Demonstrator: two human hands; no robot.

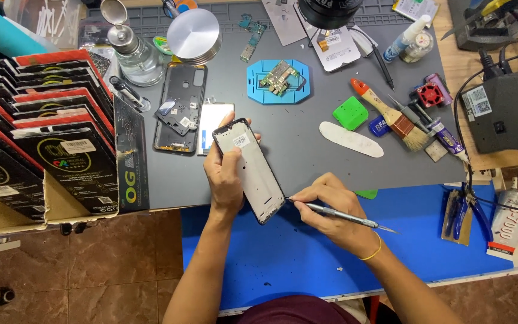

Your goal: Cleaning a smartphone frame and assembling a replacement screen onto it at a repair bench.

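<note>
My left hand (224, 180) grips a phone frame (254, 174), pale inside with a black rim, tilted over the edge of the grey mat (307, 150). My right hand (331, 207) holds a thin metal pick tool (346, 216) like a pen. Its tip touches the frame's right edge near the lower end. A yellow band circles my right wrist.
On the mat lie a black phone back shell (180, 108), a blue jig with a circuit board (279, 81), a green block (350, 113), a white spatula (351, 139), a brush (391, 114). Boxed packs (43, 132) stand left. Pliers (458, 213) and a glue tube (508, 219) lie right.
</note>
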